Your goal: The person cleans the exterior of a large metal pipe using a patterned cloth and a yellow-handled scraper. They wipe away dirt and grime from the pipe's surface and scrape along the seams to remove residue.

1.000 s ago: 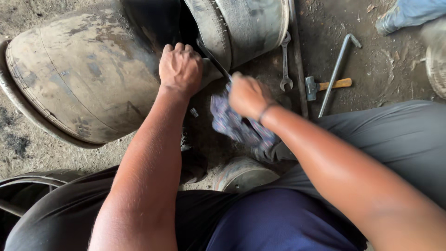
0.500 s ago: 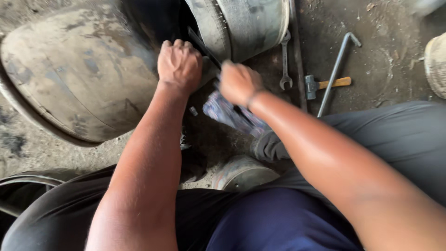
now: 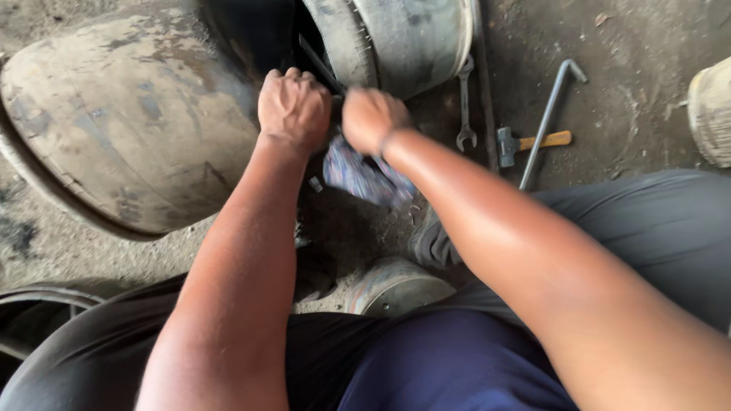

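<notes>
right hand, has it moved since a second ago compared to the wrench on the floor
Yes. The right hand with its patterned rag has shifted up and left, away from the wrench and closer to the left hand at the tyre.

Both hands, left hand (image 3: 294,108) and right hand (image 3: 371,116), grip a patterned rag (image 3: 364,173) beside the dusty tyre (image 3: 129,114).

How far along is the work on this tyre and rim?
Done: the dusty tyre already gapes away from the metal rim.
In hand: the left hand grips the tyre's edge while the right hand, closed on a patterned rag, works in the gap.
Left: tyre and rim remain together; spanner and hammer lie unused.
</notes>
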